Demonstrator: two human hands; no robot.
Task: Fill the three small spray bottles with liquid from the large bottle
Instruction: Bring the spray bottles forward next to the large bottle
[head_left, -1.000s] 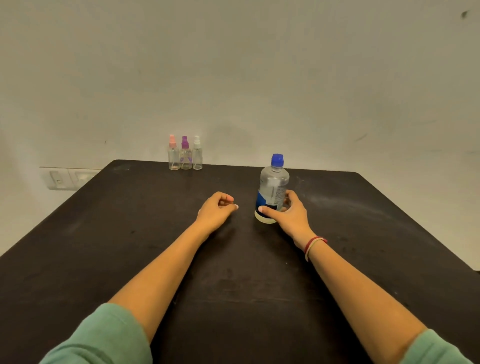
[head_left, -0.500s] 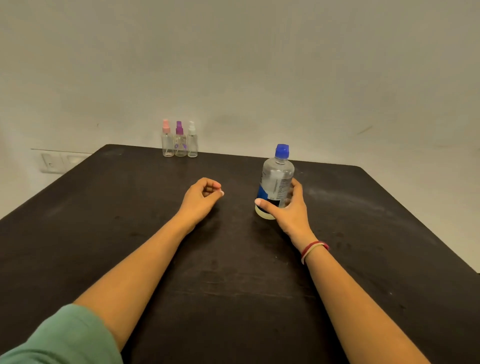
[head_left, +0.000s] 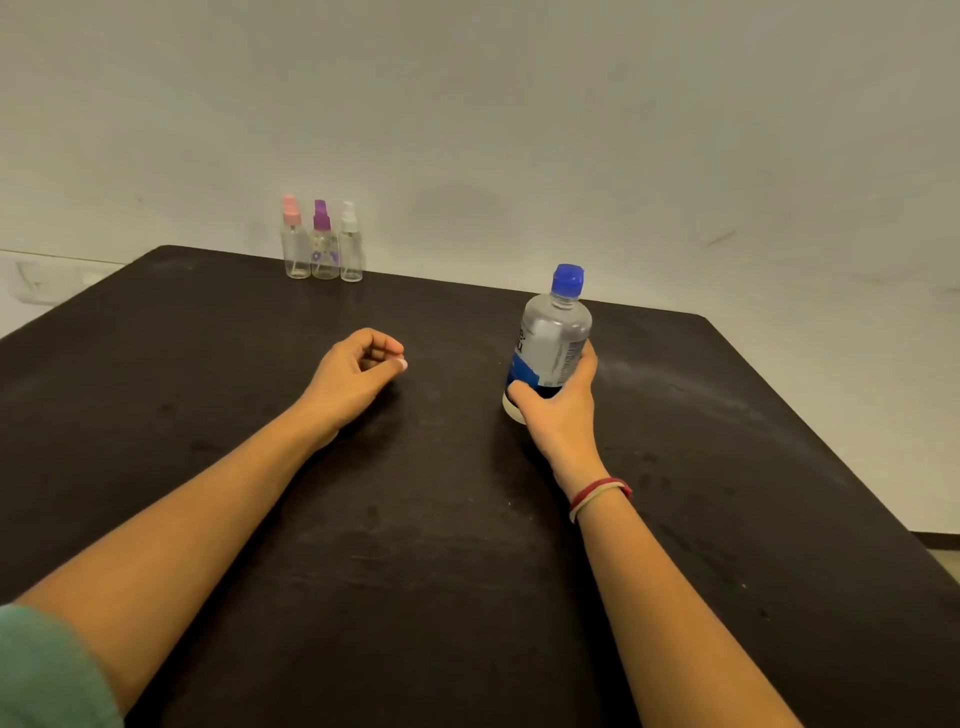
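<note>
At the lower left corner of the frame a green sleeve (head_left: 47, 670) covers the upper part of the left arm, and a pale wall plate (head_left: 36, 280) sits blurred at the left edge, behind the matte black table (head_left: 208, 338) that fills most of the view. At the table's far edge, upper left of centre, three small clear plastic spray bottles stand upright in a tight row against the grey wall (head_left: 519, 130): the pink-topped spray bottle (head_left: 295, 249), the purple-topped spray bottle (head_left: 324, 249) with a purple print on its body, and the white-topped spray bottle (head_left: 351, 252). All three have their nozzles on and pointing up, and they look empty. Left of centre the left hand (head_left: 353, 379) lies on the table with its fingers curled into the palm, holding nothing. It is well apart from the right hand (head_left: 558, 410), which is wrapped around the lower half of the large clear plastic bottle (head_left: 553, 338) right of centre. The thumb lies across the front of the bottle's blue label band and the fingers reach round behind. The large bottle has a white label panel and its blue screw cap on. Its long axis runs nearly vertical, with the cap uppermost and leaning slightly toward the right of the frame. I cannot tell whether its pale base touches the table. Red and cream bands (head_left: 597, 496) circle the right wrist.
</note>
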